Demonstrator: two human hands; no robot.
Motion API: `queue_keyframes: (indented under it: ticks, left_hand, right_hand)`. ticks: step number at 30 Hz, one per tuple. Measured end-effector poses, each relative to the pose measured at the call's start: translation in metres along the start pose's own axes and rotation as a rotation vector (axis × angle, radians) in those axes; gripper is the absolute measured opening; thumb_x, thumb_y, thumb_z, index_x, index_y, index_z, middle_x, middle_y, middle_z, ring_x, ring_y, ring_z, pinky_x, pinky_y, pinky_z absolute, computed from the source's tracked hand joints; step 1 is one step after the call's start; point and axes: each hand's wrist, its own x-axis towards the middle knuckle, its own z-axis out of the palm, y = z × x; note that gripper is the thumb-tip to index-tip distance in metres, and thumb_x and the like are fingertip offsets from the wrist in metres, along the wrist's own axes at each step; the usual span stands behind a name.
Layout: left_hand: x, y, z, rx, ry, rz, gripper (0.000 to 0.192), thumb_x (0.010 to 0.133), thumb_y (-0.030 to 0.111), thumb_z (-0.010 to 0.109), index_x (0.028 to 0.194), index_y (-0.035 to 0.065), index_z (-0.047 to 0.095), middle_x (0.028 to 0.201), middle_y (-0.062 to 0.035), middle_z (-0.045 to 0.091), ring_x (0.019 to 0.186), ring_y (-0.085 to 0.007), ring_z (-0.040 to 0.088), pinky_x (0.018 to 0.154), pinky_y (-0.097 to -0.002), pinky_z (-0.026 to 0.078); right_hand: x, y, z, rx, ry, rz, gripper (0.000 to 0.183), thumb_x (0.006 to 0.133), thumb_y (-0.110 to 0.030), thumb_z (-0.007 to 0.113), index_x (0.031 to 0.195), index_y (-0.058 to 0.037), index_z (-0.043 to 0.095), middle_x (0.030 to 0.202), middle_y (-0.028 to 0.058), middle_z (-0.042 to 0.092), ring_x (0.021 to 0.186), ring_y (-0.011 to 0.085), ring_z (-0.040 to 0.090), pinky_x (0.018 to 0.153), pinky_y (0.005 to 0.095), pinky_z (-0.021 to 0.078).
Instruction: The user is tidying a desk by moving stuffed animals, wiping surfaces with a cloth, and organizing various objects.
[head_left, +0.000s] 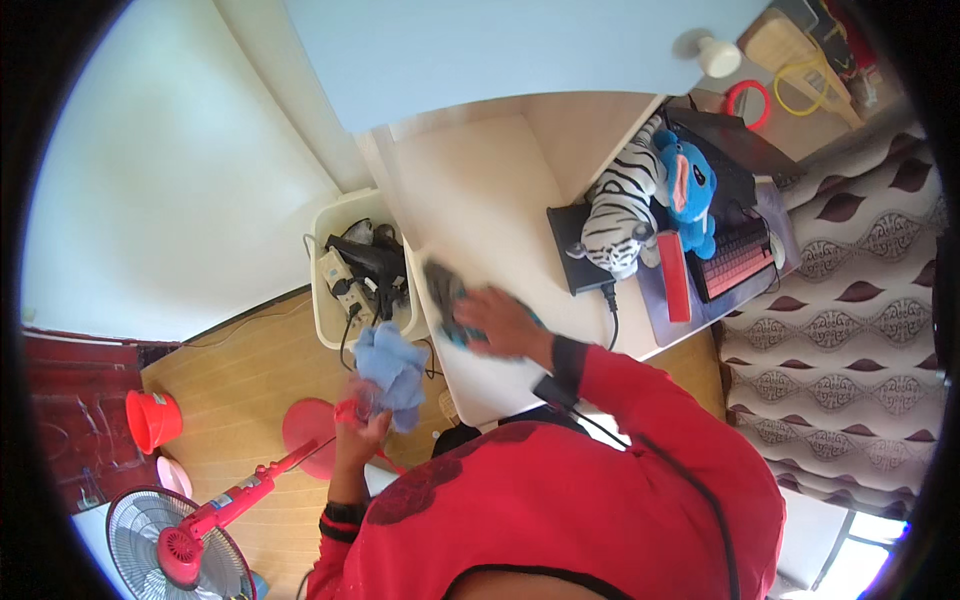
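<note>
Bunched in my left hand (363, 416) is a light blue cloth (391, 367), held over the floor beside the desk's left end. My right hand (495, 319) is over the white desk (487, 382), on a dark grey and teal item (446, 292). Motion blurs that item, and the hand covers part of it, so its kind and my grip on it are unclear. Left of the desk stands a cream plastic bin (322, 300) holding a white power strip (341, 281), black cables and other dark items.
A plush white tiger (619, 206) and a blue plush toy (690, 191) sit by a red box (673, 277) and a keyboard (735, 259). Above the desk juts a pale cabinet door (510, 52) with a knob (718, 58). A red fan (180, 551) and red bucket (152, 420) stand left.
</note>
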Motion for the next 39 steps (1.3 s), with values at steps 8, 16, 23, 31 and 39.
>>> queue_keyframes:
  ticks: [8,16,23,31,39]
  left_hand:
    - [0.022,0.011,-0.002,-0.088,-0.147,0.146,0.037,0.061,0.015,0.064,0.093,0.0037,0.048,0.098,-0.012,0.045,0.091,-0.0225,0.046,0.075,-0.0315,0.039]
    - [-0.008,0.011,-0.012,0.138,-0.048,0.126,0.03,0.061,0.013,0.062,0.086,0.0055,0.047,0.084,-0.006,0.043,0.078,-0.0197,0.045,0.069,-0.0297,0.04]
    - [-0.056,-0.03,-0.02,0.109,0.118,-0.081,0.033,0.066,0.025,0.065,0.085,0.0042,0.047,0.09,-0.0079,0.042,0.084,-0.0203,0.044,0.073,-0.0289,0.037]
    - [-0.027,-0.019,-0.004,0.016,0.11,-0.103,0.035,0.067,0.017,0.063,0.093,0.0033,0.046,0.092,-0.0085,0.043,0.089,-0.0213,0.044,0.078,-0.0305,0.037]
    - [0.051,0.001,0.064,0.227,-0.143,0.344,0.04,0.058,0.012,0.066,0.093,0.0039,0.049,0.099,-0.0174,0.046,0.097,-0.0341,0.046,0.084,-0.0388,0.038]
  right_hand:
    - [-0.091,-0.024,-0.046,0.403,-0.145,-0.119,0.048,0.055,-0.01,0.069,0.101,-0.0159,0.056,0.108,0.0026,0.054,0.098,0.0277,0.049,0.084,0.0405,0.039]
    - [0.1,0.154,-0.031,-0.107,0.516,0.488,0.04,0.071,-0.02,0.057,0.108,-0.0085,0.051,0.114,0.0108,0.05,0.104,0.0305,0.045,0.089,0.0412,0.0355]
    - [0.188,0.184,-0.008,-0.093,0.471,0.641,0.032,0.072,-0.028,0.053,0.097,-0.0083,0.054,0.102,0.01,0.051,0.098,0.0267,0.046,0.081,0.0405,0.037]
    - [0.085,0.053,0.018,0.12,0.277,0.086,0.039,0.066,-0.024,0.061,0.1,-0.0063,0.054,0.111,0.0114,0.05,0.105,0.0286,0.044,0.091,0.0404,0.0335]
    - [-0.073,-0.036,-0.057,0.192,-0.164,-0.09,0.046,0.068,-0.028,0.064,0.11,-0.0149,0.051,0.126,0.006,0.04,0.115,0.027,0.039,0.097,0.0437,0.029]
